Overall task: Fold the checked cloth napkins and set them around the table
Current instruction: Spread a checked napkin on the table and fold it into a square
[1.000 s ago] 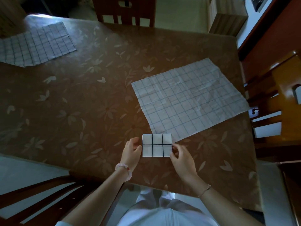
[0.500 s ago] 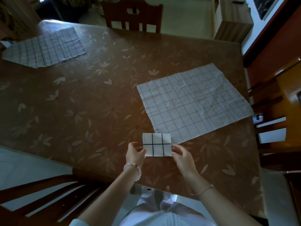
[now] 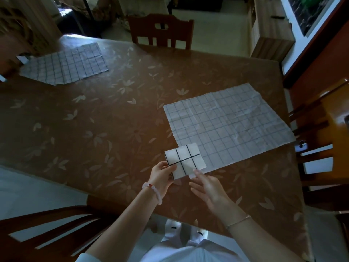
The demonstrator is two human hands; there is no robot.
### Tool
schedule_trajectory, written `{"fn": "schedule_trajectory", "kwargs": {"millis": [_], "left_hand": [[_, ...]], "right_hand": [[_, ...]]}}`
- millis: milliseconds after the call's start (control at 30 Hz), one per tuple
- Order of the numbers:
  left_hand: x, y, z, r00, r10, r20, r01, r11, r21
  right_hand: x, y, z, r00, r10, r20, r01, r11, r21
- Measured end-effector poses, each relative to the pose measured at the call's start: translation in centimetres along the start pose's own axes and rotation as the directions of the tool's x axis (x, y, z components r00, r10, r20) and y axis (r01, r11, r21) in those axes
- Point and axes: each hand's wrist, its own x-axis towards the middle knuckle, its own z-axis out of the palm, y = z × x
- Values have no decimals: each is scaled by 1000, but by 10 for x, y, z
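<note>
White folded napkin [image 3: 186,160], left edge in grip of left hand [image 3: 162,176]

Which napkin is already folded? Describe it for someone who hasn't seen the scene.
On the brown table, look near the front edge: the left hand holds the folded napkin. It is small, showing few bold squares; the right napkin and the far napkin lie spread out.

The brown desk [image 3: 113,133] with a pale leaf-patterned cover carries a large unfolded white checked cloth napkin [image 3: 226,125] near its right edge and a second checked napkin [image 3: 66,65] at the far left corner, well apart.
</note>
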Motion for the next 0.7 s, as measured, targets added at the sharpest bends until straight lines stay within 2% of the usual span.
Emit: {"fn": "schedule_trajectory", "kwargs": {"millis": [67, 133, 200, 300, 400, 500, 600, 700], "left_hand": [[-7, 4, 3, 999, 3, 54, -1, 999, -41], [-10, 7, 2, 994, 13, 112, -4, 997, -79], [-14, 10, -2, 984, 38, 174, -26, 997, -74], [-12, 15, -14, 982, 60, 178, -58, 998, -20], [-8, 25, -20, 980, 118, 163, -139, 983, 124], [-18, 31, -21, 961, 218, 171, -260, 921, 289], [-35, 30, -25, 932, 322, 167, -361, 863, 353], [-52, 24, -32, 915, 386, 118, -402, 847, 349]], "right_hand": [[-5, -7, 13, 999, -35, 26, 32, 991, 128], [-5, -13, 22, 994, -98, -40, 104, 977, 186], [-7, -17, 27, 985, -135, -107, 152, 975, 164], [-11, -17, 30, 979, -164, -123, 180, 975, 131], [-13, -14, 28, 972, -197, -129, 208, 975, 82], [-18, -10, 26, 963, -232, -141, 236, 972, 12], [-34, -9, 27, 962, -254, -99, 252, 967, -32], [-52, -8, 28, 955, -294, -34, 293, 955, -44]]}}
